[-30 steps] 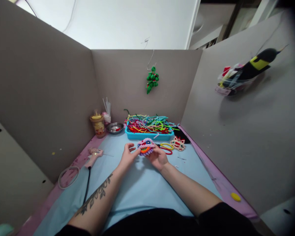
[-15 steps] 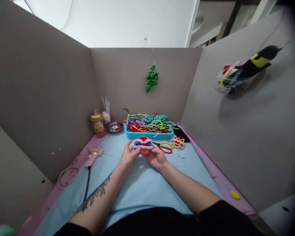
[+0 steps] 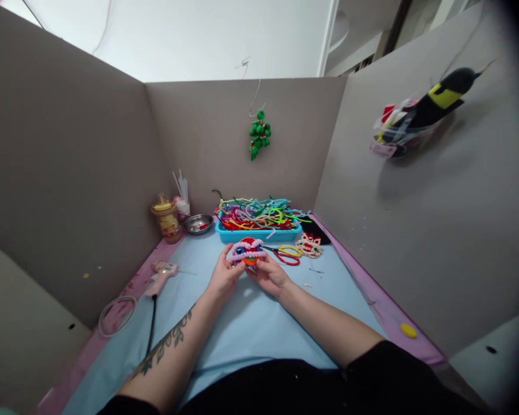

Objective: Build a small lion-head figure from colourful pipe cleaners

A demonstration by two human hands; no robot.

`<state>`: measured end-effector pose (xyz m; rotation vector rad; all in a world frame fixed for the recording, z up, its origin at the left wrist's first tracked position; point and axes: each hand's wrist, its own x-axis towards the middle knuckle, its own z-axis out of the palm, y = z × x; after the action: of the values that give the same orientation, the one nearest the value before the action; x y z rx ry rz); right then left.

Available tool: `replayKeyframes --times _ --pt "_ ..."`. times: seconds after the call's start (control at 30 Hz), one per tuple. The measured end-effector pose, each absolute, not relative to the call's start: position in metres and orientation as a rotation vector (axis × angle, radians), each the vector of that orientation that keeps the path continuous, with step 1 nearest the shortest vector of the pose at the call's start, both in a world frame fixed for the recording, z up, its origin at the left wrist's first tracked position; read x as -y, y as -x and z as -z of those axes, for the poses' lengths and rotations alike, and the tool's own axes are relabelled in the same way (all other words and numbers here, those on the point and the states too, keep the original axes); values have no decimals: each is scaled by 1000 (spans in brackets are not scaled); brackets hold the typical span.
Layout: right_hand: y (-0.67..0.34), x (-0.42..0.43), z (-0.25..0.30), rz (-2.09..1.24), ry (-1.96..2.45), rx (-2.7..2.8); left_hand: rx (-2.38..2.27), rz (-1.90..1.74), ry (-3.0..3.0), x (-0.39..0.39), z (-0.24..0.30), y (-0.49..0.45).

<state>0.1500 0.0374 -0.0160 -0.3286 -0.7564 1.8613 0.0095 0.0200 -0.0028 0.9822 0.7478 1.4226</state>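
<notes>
Both hands hold a small pipe-cleaner lion head [image 3: 248, 252] above the blue cloth, its face toward me. It has a red top, pink fuzzy trim, blue eyes and an orange mouth. My left hand [image 3: 225, 272] pinches its left edge, thumb in front. On its lower right edge my right hand [image 3: 271, 276] closes, with the fingers behind partly hidden. Just beyond the right hand lie scissors [image 3: 288, 255] with one yellow and one red handle loop. Beside them rests a second, pale pink and red pipe-cleaner face [image 3: 310, 246].
A blue tray [image 3: 259, 236] of colourful pipe cleaners stands at the back. Left of it are a metal bowl [image 3: 198, 224] and a lidded cup [image 3: 167, 221]. A pink glue gun [image 3: 161, 279] with its cord lies left. Grey partitions [image 3: 242, 144] enclose the table; a green ornament [image 3: 260, 135] hangs behind.
The lion head has tilted and turned slightly in my hands, which keep their hold. The whole view has shifted a little, so the surroundings appear further left.
</notes>
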Motion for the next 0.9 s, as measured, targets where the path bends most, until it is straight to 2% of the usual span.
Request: replayKeyframes --times 0.9 --pt "-146 -37 15 -1727 406 865 -612 -1399 -777 -25 5 -5"
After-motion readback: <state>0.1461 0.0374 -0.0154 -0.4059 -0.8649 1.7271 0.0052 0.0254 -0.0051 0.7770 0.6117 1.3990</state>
